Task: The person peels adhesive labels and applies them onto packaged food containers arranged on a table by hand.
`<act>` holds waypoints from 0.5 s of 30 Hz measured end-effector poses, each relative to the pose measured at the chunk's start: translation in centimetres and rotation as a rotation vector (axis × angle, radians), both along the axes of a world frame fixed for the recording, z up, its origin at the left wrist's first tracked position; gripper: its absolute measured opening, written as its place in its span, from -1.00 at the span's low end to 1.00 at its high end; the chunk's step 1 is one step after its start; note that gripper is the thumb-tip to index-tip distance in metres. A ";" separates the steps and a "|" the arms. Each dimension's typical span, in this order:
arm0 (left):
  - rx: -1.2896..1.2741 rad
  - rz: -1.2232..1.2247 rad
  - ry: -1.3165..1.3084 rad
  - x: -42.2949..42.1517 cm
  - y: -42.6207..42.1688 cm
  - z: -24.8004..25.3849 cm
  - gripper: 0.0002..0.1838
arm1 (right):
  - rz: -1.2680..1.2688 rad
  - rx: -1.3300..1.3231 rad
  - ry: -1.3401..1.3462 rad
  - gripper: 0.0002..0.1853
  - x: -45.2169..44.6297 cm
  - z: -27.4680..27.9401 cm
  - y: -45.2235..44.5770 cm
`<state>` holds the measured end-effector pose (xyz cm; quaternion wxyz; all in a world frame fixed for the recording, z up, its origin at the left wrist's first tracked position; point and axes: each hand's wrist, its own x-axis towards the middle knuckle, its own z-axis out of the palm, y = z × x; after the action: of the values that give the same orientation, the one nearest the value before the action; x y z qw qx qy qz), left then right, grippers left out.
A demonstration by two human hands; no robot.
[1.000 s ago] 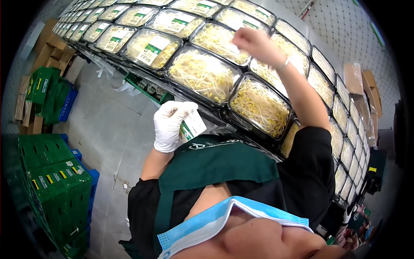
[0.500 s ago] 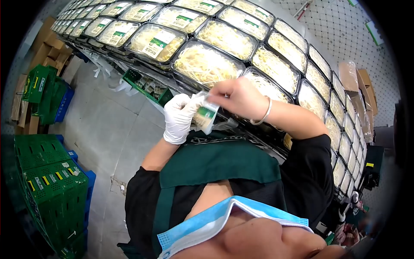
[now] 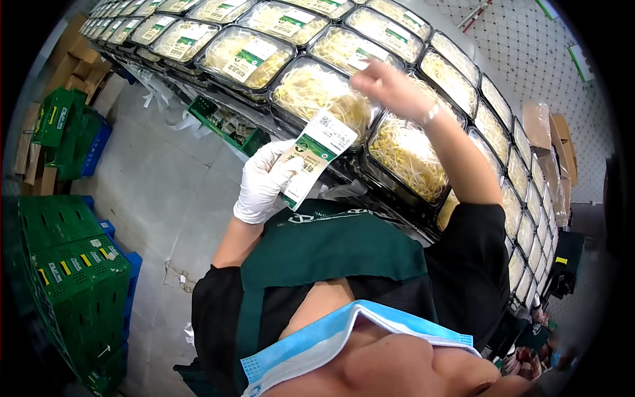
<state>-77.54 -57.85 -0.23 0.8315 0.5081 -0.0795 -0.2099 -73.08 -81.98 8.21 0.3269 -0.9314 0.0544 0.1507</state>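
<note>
Green-white label (image 3: 317, 159), slanted; sprout trays (image 3: 407, 157) in rows.

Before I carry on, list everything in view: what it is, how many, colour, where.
Sprout trays: many, black with clear lids, in rows ahead and right
Tray labels: many, white and green, on trays ahead
Label strip: one, white and green, in left hand
Crates: several, green, left
Open crate: one, green, below the trays' near edge
Cardboard boxes: several, brown, far left and right
Apron: one, green, on torso
Mask: one, blue, on face
Left hand: one, white-gloved, centre-left
Right hand: one, bare, over trays; contact unclear
</note>
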 end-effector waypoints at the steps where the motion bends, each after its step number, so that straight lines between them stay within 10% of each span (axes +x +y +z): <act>1: -0.050 0.044 -0.015 -0.4 -0.3 0.3 -0.82 | 0.276 0.210 -0.196 -0.58 -1.8 -1.4 0.7; 6: 0.231 -0.102 -0.422 0.5 0.9 -0.2 -0.75 | 0.514 0.112 -0.570 -0.82 -7.7 -1.5 5.3; 7: -0.021 0.015 -0.097 -1.0 -1.1 2.8 -0.86 | 0.499 0.119 -0.540 -0.83 -8.3 -1.7 5.9; 15: 0.208 -0.120 -0.067 -1.2 4.3 -0.3 -0.83 | -0.023 -0.236 -0.478 -0.74 -3.2 0.1 2.2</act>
<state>-78.72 -53.59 -0.54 0.7570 0.5927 -0.1155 -0.2495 -76.30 -79.76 8.34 0.2211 -0.9716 0.0034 -0.0847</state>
